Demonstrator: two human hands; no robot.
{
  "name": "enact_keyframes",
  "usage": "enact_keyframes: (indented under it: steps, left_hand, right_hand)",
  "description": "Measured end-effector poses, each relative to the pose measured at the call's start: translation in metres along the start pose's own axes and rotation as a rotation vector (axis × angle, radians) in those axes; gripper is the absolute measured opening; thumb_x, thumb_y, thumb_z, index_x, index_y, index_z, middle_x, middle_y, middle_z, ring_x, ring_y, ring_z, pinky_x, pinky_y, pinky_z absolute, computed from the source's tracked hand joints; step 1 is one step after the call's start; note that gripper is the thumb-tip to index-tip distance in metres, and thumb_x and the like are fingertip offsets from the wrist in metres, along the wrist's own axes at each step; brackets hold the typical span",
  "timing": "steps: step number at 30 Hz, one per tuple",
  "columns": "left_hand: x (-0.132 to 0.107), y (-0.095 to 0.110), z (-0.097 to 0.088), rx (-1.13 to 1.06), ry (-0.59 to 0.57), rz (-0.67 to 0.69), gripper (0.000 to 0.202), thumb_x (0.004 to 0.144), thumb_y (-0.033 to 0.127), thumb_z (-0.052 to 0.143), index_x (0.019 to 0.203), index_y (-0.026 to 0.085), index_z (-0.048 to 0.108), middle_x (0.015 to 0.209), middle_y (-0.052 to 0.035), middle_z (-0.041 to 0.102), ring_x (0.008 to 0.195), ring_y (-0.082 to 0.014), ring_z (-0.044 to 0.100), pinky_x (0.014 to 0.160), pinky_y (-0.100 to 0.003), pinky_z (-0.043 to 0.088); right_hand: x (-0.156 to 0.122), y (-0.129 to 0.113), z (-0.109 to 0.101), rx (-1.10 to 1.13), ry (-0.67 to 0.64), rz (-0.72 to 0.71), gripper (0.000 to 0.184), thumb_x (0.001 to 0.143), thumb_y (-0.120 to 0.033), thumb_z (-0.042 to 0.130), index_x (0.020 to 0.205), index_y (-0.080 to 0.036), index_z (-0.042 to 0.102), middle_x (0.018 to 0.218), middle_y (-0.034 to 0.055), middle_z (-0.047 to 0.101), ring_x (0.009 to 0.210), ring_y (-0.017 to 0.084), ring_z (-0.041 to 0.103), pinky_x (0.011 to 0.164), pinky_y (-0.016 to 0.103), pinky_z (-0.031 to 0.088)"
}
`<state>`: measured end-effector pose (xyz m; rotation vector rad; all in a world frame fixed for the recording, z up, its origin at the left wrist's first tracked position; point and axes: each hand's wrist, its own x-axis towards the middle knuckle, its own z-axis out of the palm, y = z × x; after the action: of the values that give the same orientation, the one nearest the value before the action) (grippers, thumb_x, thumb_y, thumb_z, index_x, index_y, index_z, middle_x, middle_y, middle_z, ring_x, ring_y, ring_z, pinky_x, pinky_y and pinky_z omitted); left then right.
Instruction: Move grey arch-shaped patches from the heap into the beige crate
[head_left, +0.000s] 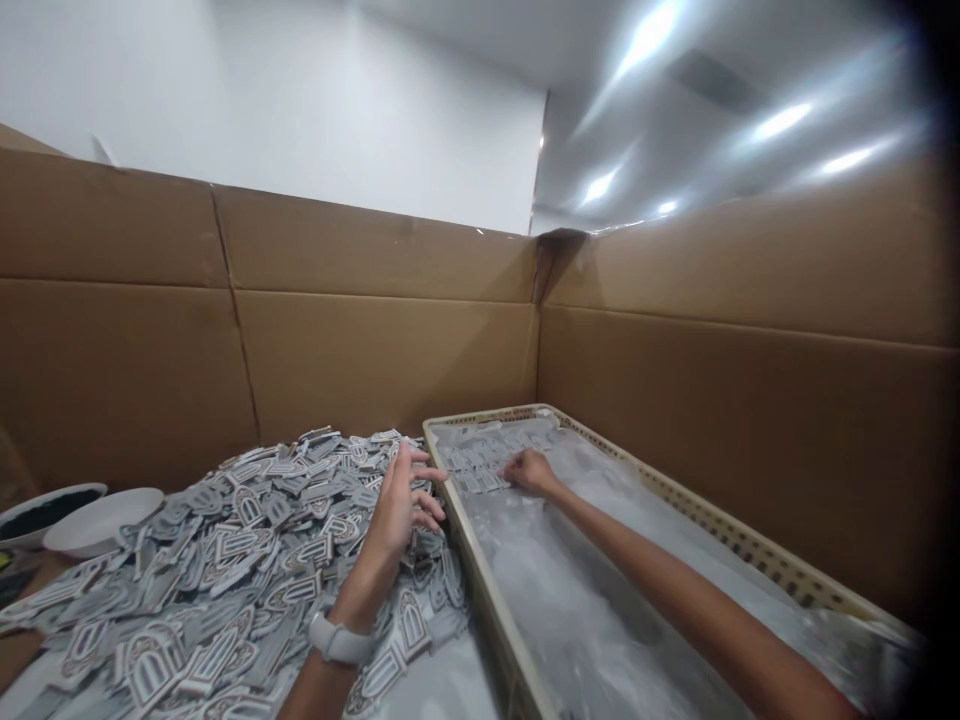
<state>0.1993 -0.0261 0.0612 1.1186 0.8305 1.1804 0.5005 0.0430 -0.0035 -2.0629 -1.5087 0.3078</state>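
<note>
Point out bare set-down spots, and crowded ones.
Free: pale tabletop between heap of grey and white arched pieces and cream perforated plastic tray; likely translucent plastic film between tray's left wall and right forearm. Crowded: heap; tray's far-left corner, with flat grey pieces and right hand.

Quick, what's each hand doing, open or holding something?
Left hand: open, fingers spread, nothing visibly held.
Right hand: fingers curled at the laid-out grey pieces; can't tell if gripping one.
</note>
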Motion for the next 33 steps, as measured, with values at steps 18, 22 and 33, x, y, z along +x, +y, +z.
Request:
enact_keyframes:
  steps: [18, 22, 33]
  left_hand:
    - [-0.029, 0.028, -0.104, 0.620, 0.147, 0.271, 0.045, 0.095, 0.058, 0.066, 0.119, 0.019, 0.062, 0.126, -0.0132, 0.068, 0.104, -0.0226, 0.068, 0.074, -0.030, 0.056]
    - [-0.101, 0.011, -0.141, 1.191, 0.021, 0.333, 0.055, 0.094, 0.056, 0.070, 0.136, 0.022, 0.060, 0.138, -0.0138, 0.065, 0.122, -0.0310, 0.064, 0.099, -0.046, 0.056]
    - [-0.181, -0.069, -0.170, 2.028, 0.195, 0.505, 0.087, 0.084, 0.009, 0.061, 0.167, 0.026, 0.040, 0.174, -0.0100, 0.037, 0.163, -0.0389, 0.027, 0.125, -0.057, 0.036]
  right_hand:
    - [-0.202, -0.051, -0.061, -0.299, 0.180, -1.058, 0.021, 0.107, -0.023, 0.048, 0.108, -0.021, 0.069, 0.100, 0.0105, 0.072, 0.084, 0.025, 0.069, 0.069, 0.036, 0.051]
    - [-0.203, -0.049, -0.063, -0.149, 0.062, -0.923, 0.021, 0.107, -0.031, 0.050, 0.112, -0.022, 0.068, 0.108, 0.0101, 0.074, 0.090, 0.025, 0.073, 0.072, 0.036, 0.055]
    - [-0.202, -0.043, -0.056, -0.041, -0.120, -0.746, 0.023, 0.105, -0.037, 0.052, 0.113, -0.024, 0.069, 0.114, 0.0076, 0.073, 0.079, 0.020, 0.069, 0.072, 0.036, 0.052]
